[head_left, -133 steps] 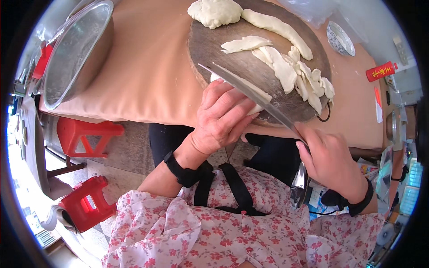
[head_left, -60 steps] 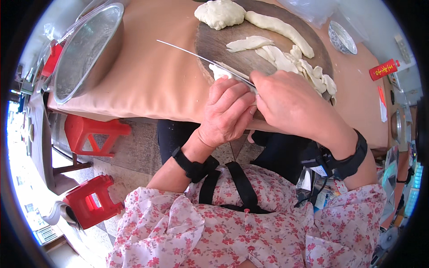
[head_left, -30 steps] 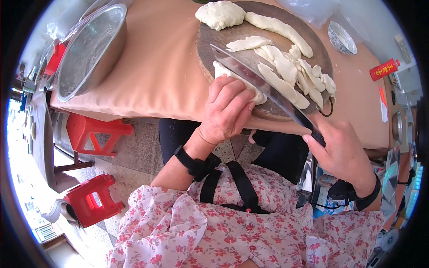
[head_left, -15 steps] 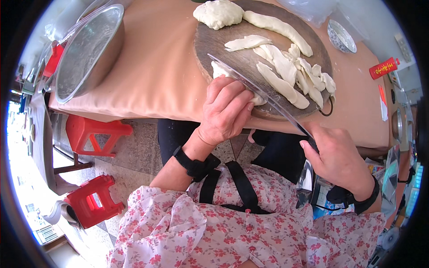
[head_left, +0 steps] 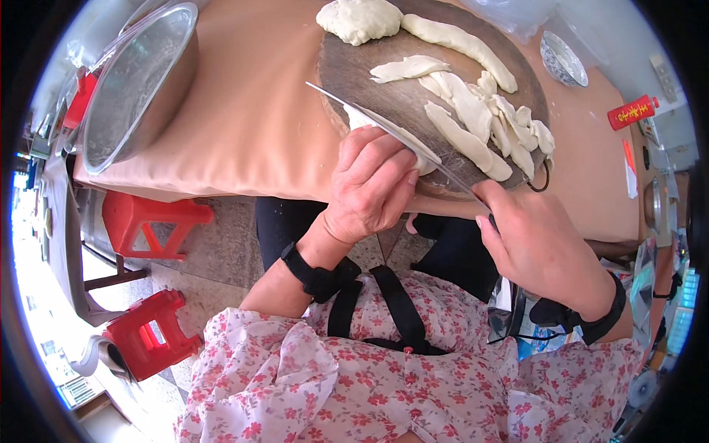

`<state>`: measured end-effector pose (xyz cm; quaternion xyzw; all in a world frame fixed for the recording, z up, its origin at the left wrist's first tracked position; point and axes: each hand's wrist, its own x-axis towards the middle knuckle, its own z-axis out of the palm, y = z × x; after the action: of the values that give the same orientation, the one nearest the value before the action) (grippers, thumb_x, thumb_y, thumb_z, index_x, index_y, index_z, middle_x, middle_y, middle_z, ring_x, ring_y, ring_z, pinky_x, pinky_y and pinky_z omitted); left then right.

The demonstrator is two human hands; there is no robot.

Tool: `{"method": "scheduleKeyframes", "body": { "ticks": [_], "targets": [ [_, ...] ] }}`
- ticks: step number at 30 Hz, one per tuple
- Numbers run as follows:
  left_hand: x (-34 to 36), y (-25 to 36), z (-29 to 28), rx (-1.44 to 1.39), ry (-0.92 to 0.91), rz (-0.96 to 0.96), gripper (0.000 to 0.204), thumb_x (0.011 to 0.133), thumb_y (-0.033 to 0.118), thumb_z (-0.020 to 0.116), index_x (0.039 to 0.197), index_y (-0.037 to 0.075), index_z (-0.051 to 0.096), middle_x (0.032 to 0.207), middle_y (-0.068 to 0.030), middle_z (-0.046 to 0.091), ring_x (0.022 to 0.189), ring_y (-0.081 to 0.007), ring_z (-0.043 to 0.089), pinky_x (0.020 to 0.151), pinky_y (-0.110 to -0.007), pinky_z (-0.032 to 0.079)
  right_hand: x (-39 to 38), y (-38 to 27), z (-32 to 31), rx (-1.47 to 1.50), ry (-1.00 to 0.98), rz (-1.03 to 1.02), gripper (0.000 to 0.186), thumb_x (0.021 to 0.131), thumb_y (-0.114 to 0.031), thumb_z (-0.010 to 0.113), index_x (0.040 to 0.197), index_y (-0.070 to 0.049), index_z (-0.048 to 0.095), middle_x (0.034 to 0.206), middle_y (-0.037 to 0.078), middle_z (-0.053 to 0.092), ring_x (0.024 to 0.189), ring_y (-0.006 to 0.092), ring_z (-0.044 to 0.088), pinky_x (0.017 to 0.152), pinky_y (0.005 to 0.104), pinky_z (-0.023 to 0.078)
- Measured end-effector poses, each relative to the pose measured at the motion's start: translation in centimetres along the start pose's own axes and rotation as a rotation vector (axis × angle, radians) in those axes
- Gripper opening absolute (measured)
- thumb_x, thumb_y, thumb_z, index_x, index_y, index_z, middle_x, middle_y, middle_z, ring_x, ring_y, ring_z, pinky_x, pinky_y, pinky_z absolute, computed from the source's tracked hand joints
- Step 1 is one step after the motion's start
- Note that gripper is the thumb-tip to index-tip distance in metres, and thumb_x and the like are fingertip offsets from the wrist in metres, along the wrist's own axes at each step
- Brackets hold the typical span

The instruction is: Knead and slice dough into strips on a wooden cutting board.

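Note:
My right hand (head_left: 543, 232) is closed round the handle of a long knife (head_left: 410, 140), whose blade slants up to the left across the near edge of a round wooden board (head_left: 347, 77). Under the fingers of my left hand (head_left: 375, 177), a piece of dough (head_left: 360, 118) is pressed down on the board, with the blade lying along its far side. Cut dough strips (head_left: 469, 111) lie in a loose heap beyond the knife. Farther back are a dough roll (head_left: 461, 46) and a large dough lump (head_left: 360, 20). My left palm hides part of the held piece.
A large metal basin (head_left: 140, 88) stands on the left of the cloth-covered table (head_left: 251, 96). At the right are a patterned bowl (head_left: 563, 59), a red can (head_left: 633, 113) and a red-and-white object (head_left: 630, 168). Red stools (head_left: 155, 221) stand on the floor at left.
The knife has slid up and to the left along the dough, its tip reaching farther past the board's edge. My right hand moved left with it; my left hand stays on the dough.

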<state>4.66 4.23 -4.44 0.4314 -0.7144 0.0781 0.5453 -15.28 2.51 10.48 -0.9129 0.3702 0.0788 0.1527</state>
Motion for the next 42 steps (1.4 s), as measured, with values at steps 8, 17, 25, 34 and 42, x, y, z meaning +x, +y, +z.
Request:
{"method": "scheduleKeyframes", "body": {
  "ticks": [8,17,25,34,42],
  "targets": [
    [-0.2,-0.2,0.0,0.018,0.009,0.021,0.026,0.068,0.003,0.07,0.094,0.001,0.065,0.1,-0.0119,0.059,0.096,-0.0323,0.057,0.086,-0.043,0.047,5.4,0.1,0.0,0.002,0.047,-0.112,0.019,0.086,-0.011,0.058,0.096,0.004,0.052,0.072,0.027,0.06,0.072,0.0465,0.059,0.066,0.0525,0.046],
    [-0.3,-0.2,0.2,0.003,0.014,0.02,0.029,0.069,0.003,0.072,0.097,0.001,0.065,0.102,-0.0131,0.06,0.097,-0.0339,0.057,0.089,-0.044,0.047,8.1,0.8,0.2,0.109,0.124,-0.193,0.022,0.085,-0.013,0.058,0.093,0.007,0.053,0.077,0.029,0.059,0.077,0.0465,0.059,0.069,0.0517,0.046],
    [-0.2,-0.1,0.1,0.001,0.016,0.02,0.031,0.07,0.001,0.072,0.1,0.001,0.064,0.101,-0.0135,0.06,0.096,-0.0352,0.058,0.089,-0.045,0.047,5.0,2.9,-0.5,0.214,0.146,0.003,0.025,0.084,-0.015,0.061,0.094,0.008,0.059,0.08,0.029,0.062,0.077,0.0449,0.062,0.069,0.0485,0.048],
    [-0.2,-0.1,0.3,-0.007,-0.003,0.006,0.037,0.068,0.003,0.075,0.102,0.002,0.063,0.104,-0.0138,0.059,0.098,-0.0353,0.056,0.089,-0.045,0.047,3.3,4.6,0.4,0.45,0.368,-0.035,0.033,0.086,-0.018,0.066,0.106,0.008,0.06,0.067,0.016,0.06,0.056,0.0202,0.057,0.055,0.0347,0.046],
    [-0.1,0.0,0.5,0.017,-0.005,-0.008,0.038,0.067,0.004,0.076,0.103,0.002,0.064,0.104,-0.0135,0.059,0.1,-0.0353,0.056,0.089,-0.044,0.046,2.6,5.4,1.1,0.883,0.287,0.075,0.026,0.092,-0.016,0.064,0.107,0.005,0.061,0.066,0.001,0.057,0.044,0.0064,0.049,0.041,0.0227,0.04]
  ]
}}
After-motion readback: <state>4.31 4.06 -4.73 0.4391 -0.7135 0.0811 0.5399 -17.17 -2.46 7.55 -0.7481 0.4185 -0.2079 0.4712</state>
